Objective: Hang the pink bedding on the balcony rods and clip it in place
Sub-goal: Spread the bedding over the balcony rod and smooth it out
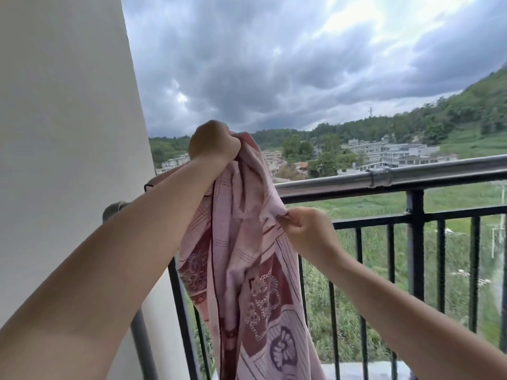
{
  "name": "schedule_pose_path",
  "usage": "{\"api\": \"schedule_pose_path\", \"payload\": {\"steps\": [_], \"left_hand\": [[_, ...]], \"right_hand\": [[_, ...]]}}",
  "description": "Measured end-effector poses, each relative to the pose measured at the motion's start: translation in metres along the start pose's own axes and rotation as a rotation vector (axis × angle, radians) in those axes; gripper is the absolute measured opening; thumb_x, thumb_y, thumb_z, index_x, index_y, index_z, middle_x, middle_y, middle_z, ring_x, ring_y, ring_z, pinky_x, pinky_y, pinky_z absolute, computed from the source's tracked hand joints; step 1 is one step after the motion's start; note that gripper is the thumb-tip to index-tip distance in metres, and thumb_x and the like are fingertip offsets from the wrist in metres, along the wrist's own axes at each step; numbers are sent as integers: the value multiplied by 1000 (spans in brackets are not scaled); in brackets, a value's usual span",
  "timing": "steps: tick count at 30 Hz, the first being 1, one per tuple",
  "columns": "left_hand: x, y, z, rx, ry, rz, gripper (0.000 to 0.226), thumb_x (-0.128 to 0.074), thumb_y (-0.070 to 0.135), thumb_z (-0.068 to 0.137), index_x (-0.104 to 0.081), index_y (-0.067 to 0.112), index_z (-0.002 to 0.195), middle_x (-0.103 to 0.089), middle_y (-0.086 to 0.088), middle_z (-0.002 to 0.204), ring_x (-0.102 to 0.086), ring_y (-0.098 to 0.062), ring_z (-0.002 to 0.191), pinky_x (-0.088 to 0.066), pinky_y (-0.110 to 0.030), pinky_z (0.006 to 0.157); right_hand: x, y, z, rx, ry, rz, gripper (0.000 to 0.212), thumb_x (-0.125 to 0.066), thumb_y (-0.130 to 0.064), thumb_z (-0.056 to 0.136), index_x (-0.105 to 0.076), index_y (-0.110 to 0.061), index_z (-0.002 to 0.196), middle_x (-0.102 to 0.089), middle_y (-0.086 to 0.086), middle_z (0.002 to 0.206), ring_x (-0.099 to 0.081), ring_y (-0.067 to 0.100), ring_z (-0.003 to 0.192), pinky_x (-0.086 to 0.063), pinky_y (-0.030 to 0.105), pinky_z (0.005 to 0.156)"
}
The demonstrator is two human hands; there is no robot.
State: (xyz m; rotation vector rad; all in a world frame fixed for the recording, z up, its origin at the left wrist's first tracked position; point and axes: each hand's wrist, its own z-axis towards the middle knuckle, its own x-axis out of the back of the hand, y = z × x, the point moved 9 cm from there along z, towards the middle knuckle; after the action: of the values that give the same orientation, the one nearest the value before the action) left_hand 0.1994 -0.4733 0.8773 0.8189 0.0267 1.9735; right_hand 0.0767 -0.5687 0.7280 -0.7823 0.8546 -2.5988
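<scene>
Hands (215, 144) (310, 229), two, on one bedding (247, 256)

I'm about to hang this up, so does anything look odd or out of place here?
Nothing looks damaged. The pink bedding is bunched and twisted, not yet spread over the metal rod. The left hand grips its top in a fist; the right hand pinches an edge. No clips are visible.

No legible text or markings

white wall (63, 133) | black railing (415, 242) | houses (397, 154) | cloudy sky (274, 64)
</scene>
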Motion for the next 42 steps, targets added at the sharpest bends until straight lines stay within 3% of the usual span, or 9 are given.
{"api": "schedule_pose_path", "payload": {"steps": [6, 11, 16, 19, 27, 29, 32, 36, 42], "left_hand": [[13, -34, -6, -36, -145, 178, 22, -56, 21, 82, -51, 9, 64, -55, -17, 82, -58, -36, 91, -36, -30, 66], [14, -50, -37, -23, -35, 45, 44, -61, 19, 83, -49, 14, 125, -46, -18, 124, -55, -33, 105, -45, -37, 87], [-29, -34, -69, -214, -208, -43, 63, -54, 60, 71, -61, 16, 114, -64, 2, 109, -59, -16, 100, -48, -36, 94], [-28, -42, -58, -103, -60, 66, 20, -55, 35, 85, -64, 20, 95, -58, 6, 81, -57, -19, 83, -49, -44, 86], [-25, -40, -22, 164, 69, -85, 23, -36, 5, 92, -50, -5, 107, -61, -25, 102, -57, -36, 95, -32, -31, 68], [-27, -39, -15, 249, 39, -177, 26, -35, 3, 92, -45, -9, 113, -57, -29, 113, -54, -40, 105, -31, -32, 71], [-27, -38, -7, 287, 45, -235, 28, -37, 9, 93, -50, -9, 110, -58, -29, 115, -54, -39, 106, -40, -36, 79], [-23, -30, -2, 181, 85, -160, 26, -40, 10, 93, -57, -6, 104, -63, -27, 107, -58, -36, 99, -43, -35, 77], [-8, -29, -3, 46, 167, -10, 23, -42, 10, 92, -61, -2, 89, -67, -23, 94, -60, -34, 89, -32, -29, 64]], "right_hand": [[52, 19, 56, -158, 203, 364, 25, -49, -4, 84, -60, 1, 62, -44, 8, 57, -34, 18, 53, -26, 28, 50], [80, -9, 120, -21, 197, 272, 28, -53, -6, 81, -63, 1, 56, -49, 8, 52, -41, 14, 48, -32, 24, 49], [78, -34, 150, 66, 121, 72, 38, -53, -4, 79, -56, -16, 44, -42, -11, 26, -36, -1, 29, -27, 12, 34], [72, -41, 153, 99, 57, -38, 19, -54, -8, 80, -72, -4, 72, -59, 5, 55, -50, 14, 57, -36, 21, 56], [48, -49, 114, 415, 208, -965, 9, -67, -18, 72, -65, -14, 64, -66, -1, 62, -57, 20, 76, -27, 29, 69], [34, -51, 99, 457, 230, -986, 12, -73, -16, 52, -65, -17, 60, -64, -4, 53, -60, 18, 59, -40, 26, 62], [30, -55, 84, 546, 246, -943, 26, -40, -23, 66, -64, -17, 55, -62, -5, 54, -60, 17, 57, -27, 29, 65], [26, -39, 73, 558, 216, -984, 39, -43, -33, 71, -61, -14, 42, -58, -1, 43, -57, 19, 49, -27, 32, 64], [34, -10, 69, 324, 152, -717, 32, -61, -48, 74, -70, -18, 81, -68, 0, 80, -61, 22, 82, -23, 30, 71]]}}
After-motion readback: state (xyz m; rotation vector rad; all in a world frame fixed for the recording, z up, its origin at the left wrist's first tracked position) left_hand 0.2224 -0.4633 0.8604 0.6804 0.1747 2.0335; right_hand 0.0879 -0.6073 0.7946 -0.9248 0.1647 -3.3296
